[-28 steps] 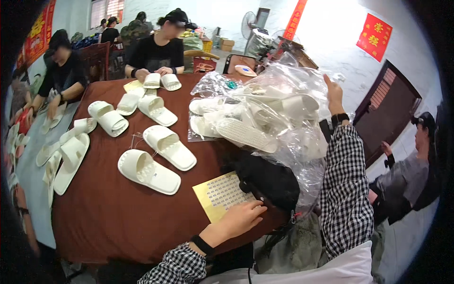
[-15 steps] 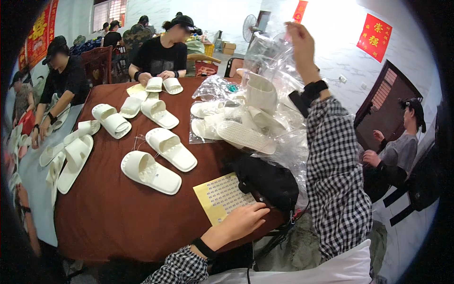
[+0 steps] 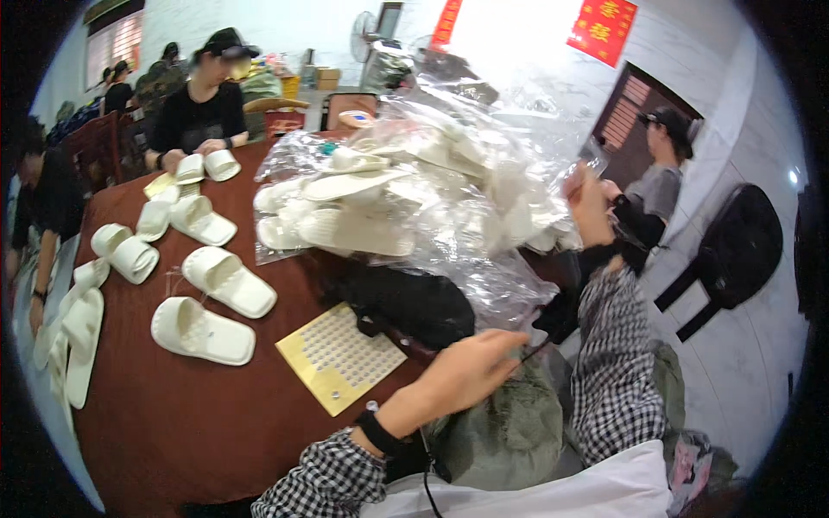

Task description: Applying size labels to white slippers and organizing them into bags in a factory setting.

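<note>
A large clear plastic bag [image 3: 484,268] full of white slippers [image 3: 358,233] lies heaped on the far right part of the table. My right hand [image 3: 589,205] is at the bag's right side, fingers closed on its crumpled plastic. Low in front of the bag, my left hand [image 3: 471,373] reaches past the table edge, fingers drawn together. A thin dark strip shows by its fingertips; I cannot make out what it is. Left of that hand lies a yellow sticker sheet [image 3: 302,363], partly under a black cloth item [image 3: 406,302]. Two white slippers [image 3: 207,332] lie beyond the sheet.
More slippers [image 3: 203,220] lie along the left of the brown-covered table [image 3: 173,432]. Across it, a person [image 3: 203,112] in black handles two slippers. Another person [image 3: 34,207] stands at the left. At the right are a person in grey [image 3: 661,164] and a hanging black bag [image 3: 734,250].
My right hand has come down from high above the bag to its right side. My left hand has left the sticker sheet, moving right. The view has turned right.
</note>
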`<state>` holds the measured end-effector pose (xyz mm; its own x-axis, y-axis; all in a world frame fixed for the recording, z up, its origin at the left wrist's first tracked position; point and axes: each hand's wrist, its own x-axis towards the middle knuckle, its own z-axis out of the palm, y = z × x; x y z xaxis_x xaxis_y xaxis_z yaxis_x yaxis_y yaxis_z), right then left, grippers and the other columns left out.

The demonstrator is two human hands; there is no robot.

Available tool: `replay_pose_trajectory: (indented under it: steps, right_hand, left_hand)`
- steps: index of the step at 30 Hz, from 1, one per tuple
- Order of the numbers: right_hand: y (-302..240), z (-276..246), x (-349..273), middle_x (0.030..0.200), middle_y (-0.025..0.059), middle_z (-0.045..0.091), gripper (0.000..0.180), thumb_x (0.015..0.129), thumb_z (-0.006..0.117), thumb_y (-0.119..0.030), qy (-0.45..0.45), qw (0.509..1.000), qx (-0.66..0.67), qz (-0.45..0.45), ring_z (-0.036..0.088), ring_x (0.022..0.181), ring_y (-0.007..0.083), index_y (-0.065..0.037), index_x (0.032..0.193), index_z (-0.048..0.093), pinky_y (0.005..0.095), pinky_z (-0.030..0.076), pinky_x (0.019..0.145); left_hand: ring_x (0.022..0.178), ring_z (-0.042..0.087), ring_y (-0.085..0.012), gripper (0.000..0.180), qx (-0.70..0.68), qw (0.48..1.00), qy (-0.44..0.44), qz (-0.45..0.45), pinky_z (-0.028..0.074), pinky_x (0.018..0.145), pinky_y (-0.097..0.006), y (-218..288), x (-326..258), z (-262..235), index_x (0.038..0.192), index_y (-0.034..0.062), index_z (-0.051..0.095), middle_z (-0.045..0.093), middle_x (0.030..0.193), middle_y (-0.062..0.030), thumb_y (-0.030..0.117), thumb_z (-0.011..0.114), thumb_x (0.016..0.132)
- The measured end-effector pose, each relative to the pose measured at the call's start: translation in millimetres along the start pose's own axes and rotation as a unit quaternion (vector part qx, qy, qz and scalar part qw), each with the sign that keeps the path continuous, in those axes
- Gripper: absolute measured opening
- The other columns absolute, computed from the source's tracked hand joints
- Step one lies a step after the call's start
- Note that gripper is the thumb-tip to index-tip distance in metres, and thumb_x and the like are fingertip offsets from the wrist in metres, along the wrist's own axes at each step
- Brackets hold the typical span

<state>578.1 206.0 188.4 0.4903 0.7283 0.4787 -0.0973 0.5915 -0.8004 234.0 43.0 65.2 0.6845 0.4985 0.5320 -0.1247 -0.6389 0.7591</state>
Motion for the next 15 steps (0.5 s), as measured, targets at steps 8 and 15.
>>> replay_pose_trajectory:
  steps: [8,15]
  right_hand:
    - [74.2,-38.7,-181.5,0.095,0.0004,0.066,0.006,0.094,0.063,-0.012,0.09,0.96,0.171,0.202,0.066,0.091,0.012,-0.01,0.097,0.058,0.0254,0.058,0.068]
    - [72.4,-28.8,-214.4,0.113,0.0074,0.062,0.032,0.093,0.065,-0.024,0.054,0.956,0.168,0.236,0.063,0.103,0.0201,-0.006,0.118,0.055,0.03,0.057,0.083]
  left_hand:
    - [0.122,0.051,-0.0282,0.089,-0.289,0.909,0.186,-0.235,0.045,0.097,-0.034,-56.6,23.0,22.7,0.149,-0.008,0.01,0.043,0.138,-0.0275,0.03,0.067,0.092]
    - [0.122,0.053,-0.0299,0.087,-0.351,0.883,0.139,-0.279,0.043,0.104,-0.046,-82.4,37.1,21.3,0.151,0.0,0.012,0.052,0.131,-0.0239,0.028,0.068,0.091]
